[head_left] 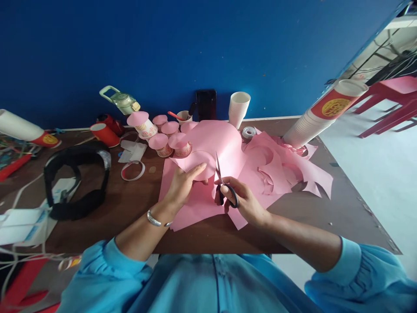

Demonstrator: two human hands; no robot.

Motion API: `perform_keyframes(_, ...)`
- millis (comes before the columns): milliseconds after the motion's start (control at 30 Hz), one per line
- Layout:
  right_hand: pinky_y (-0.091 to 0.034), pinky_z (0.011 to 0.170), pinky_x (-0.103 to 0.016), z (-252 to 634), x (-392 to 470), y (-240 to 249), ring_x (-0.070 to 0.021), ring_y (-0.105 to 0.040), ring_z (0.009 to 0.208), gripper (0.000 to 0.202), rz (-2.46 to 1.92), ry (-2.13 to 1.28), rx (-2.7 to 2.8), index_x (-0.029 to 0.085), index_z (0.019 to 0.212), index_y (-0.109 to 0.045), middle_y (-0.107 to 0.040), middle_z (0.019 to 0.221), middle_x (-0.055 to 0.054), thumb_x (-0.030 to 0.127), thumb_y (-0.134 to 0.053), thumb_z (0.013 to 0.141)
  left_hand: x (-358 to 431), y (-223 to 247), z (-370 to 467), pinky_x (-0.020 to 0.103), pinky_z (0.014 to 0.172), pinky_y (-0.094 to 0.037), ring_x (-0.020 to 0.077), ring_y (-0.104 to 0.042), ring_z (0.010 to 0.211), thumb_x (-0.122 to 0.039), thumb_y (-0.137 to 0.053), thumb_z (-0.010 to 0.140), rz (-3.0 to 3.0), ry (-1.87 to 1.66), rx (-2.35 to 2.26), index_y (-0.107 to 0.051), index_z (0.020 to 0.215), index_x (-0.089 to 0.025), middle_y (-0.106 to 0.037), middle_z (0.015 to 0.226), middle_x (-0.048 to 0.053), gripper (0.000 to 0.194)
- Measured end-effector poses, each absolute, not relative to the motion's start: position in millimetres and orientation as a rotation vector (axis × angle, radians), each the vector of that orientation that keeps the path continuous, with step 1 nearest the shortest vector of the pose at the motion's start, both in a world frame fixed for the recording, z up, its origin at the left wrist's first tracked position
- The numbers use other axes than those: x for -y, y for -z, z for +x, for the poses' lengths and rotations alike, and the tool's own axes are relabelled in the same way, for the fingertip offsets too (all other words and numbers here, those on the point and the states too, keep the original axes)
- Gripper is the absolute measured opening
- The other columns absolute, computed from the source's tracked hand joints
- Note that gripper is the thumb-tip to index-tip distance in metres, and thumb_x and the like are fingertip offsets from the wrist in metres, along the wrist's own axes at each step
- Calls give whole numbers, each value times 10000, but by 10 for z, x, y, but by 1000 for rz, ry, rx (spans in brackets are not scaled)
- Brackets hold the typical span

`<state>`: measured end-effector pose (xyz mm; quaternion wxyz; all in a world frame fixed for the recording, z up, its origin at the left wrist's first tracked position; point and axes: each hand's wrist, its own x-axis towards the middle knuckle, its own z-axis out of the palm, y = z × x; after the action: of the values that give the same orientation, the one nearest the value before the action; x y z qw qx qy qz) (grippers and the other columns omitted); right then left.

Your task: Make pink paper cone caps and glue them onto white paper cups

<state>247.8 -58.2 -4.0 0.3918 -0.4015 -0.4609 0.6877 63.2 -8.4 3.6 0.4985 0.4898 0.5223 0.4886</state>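
Observation:
My left hand (183, 184) grips a sheet of pink paper (216, 139), thumb on top, by a rounded part (198, 161) near its front. In my right hand (243, 198) is a pair of scissors (230, 190) with black handles, its blades pointing away from me at the edge of that rounded part. Beneath both hands lie more pink sheets (192, 211). Cut pink scraps (276, 169) are heaped to the right. Behind my left hand stand several paper cups with pink cone tops (159, 141).
A stack of white cups (239, 108), a phone (206, 104) and a tape roll (249, 132) are at the back. Another cup stack (309, 126) leans at right. On the left are a black headband-like device (78, 180), a red cup (104, 134) and a green bottle (122, 102).

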Motion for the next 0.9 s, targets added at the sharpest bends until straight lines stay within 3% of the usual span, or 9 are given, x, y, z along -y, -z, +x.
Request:
perform_keyframes(267,-544,529,-245,2405,532,132,-158,-620,757,518,-927,-1650,1218,181,1054,-606,-643,841,-40,683,-623,928,129,-74,678,335,644,-604,202,-685,605,-409,-778,819,1124,-1149,-1186,-691,668,-190,-714,642,30,280)
perform_keyframes(733,-525,557,-247,2490,539,301,-128,-582,695,480,-938,-1653,1233,188,1070,-605,-631,861,-28,658,-561,983,184,-28,752,336,811,-602,231,-736,857,-401,-795,805,1155,-1129,-1338,-726,938,-155,-786,894,60,287)
perform_keyframes(900,-532,549,-243,2497,545,329,-129,-584,700,483,-953,-1643,1238,183,1078,-603,-626,850,-28,655,-570,980,208,-41,771,345,799,-607,230,-733,833,-425,-799,801,1155,-1115,-1338,-718,987,-154,-777,888,57,338)
